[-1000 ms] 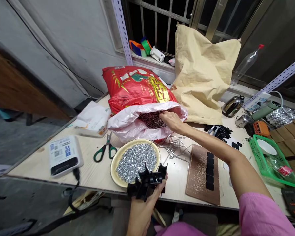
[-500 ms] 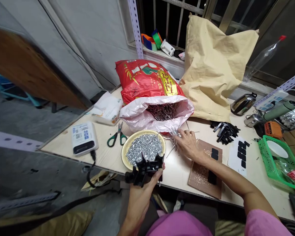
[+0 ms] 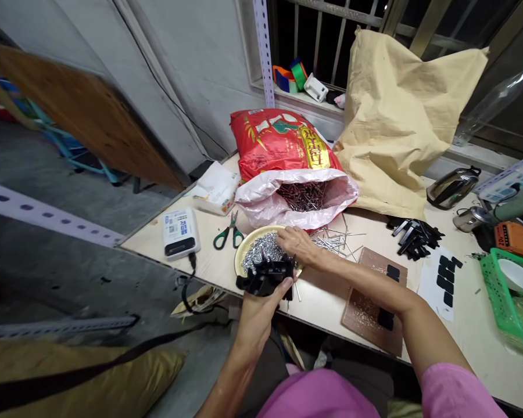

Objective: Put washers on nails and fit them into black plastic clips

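My left hand (image 3: 261, 316) is wrapped round a black plastic part (image 3: 268, 277) with several projecting pieces, held at the table's front edge just before the bowl. The yellow bowl (image 3: 239, 255) is filled with small shiny metal nuts (image 3: 261, 247). My right hand (image 3: 300, 245) reaches over the bowl's right side, fingers bent down at the nuts; what its fingertips hold, if anything, is hidden. To the right of that hand lie loose long metal pins (image 3: 337, 241). Behind the bowl, an opened red sack (image 3: 279, 145) shows many dark screws or nails (image 3: 303, 196) in its mouth.
Green-handled scissors (image 3: 229, 235) and a white box-shaped device (image 3: 181, 232) lie left of the bowl. On the right are a brown board (image 3: 366, 331), black plastic pieces (image 3: 414, 238), a green basket (image 3: 501, 307) and a kettle (image 3: 453, 187). A tan sack (image 3: 401, 128) stands behind.
My right hand has moved left from the loose metal pins to the bowl of nuts. My left hand still holds the black part. The view has shifted left.
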A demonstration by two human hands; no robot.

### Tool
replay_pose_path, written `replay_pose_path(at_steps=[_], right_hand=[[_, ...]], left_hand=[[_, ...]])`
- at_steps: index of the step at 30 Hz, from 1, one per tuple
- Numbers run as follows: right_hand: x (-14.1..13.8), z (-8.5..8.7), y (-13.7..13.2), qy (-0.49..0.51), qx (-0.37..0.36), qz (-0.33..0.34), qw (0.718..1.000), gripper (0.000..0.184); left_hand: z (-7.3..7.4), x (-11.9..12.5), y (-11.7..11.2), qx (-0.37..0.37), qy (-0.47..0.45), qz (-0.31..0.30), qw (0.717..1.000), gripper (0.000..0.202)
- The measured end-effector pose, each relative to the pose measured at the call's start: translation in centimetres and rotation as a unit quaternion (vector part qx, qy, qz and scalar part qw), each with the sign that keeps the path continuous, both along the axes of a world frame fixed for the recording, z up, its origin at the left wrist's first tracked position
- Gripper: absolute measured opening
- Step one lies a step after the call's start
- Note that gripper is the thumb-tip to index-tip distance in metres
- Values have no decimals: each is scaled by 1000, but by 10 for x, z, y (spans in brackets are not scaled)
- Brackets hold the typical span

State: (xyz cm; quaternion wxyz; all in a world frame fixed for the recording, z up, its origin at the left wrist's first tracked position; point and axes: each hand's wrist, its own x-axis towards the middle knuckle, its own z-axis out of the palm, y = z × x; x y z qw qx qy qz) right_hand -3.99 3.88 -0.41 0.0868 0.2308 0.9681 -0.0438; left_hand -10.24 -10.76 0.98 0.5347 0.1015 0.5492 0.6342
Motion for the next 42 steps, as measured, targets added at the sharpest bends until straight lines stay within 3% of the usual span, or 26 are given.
replay_pose_path(at_steps=[4, 7, 10, 12, 14, 16, 18, 20, 22, 30, 35, 38, 40, 42], right_hand=[[18, 11, 9, 186, -85, -129, 970, 17], [40, 29, 11, 357, -155, -197, 900, 35], [61, 54, 5, 500, -243, -226, 800, 32], [72, 73, -4, 543, -261, -234, 763, 25], [80, 90, -16, 567, -247, -231, 751, 22], [85, 103, -29, 569, -210, -206, 768, 18], [90, 111, -40, 551, -152, -157, 806, 12], [96, 114, -47, 530, -91, -110, 836, 6], [102, 114, -50, 522, -55, -89, 847, 6], [116, 113, -48, 449, -37, -66, 890, 9], [114, 102, -48, 366, -47, -39, 928, 8], [111, 100, -39, 341, -89, -11, 936, 11], [108, 100, -25, 348, -99, -51, 931, 16], [105, 98, -8, 306, -69, -165, 935, 22]], left_hand=[[-2, -2, 7, 7, -38, -6, 999, 37], [-1, -1, 14, 0, -76, -33, 997, 42], [-2, 6, 24, -10, -114, -74, 991, 45], [-5, 15, 29, 4, -85, -79, 993, 42], [-9, 25, 34, 23, -10, -68, 997, 39], [-10, 35, 38, 28, 75, -57, 995, 35], [-8, 43, 40, 23, 145, -58, 987, 32], [-2, 49, 41, 25, 188, -63, 980, 30], [4, 55, 41, 39, 214, -67, 974, 29], [4, 68, 38, 4, 296, -108, 949, 17], [2, 72, 40, 18, 294, -117, 948, 20], [1, 71, 38, 25, 276, -110, 954, 21], [-1, 67, 32, 34, 256, -98, 961, 20], [-3, 59, 24, 35, 229, -87, 969, 24]])
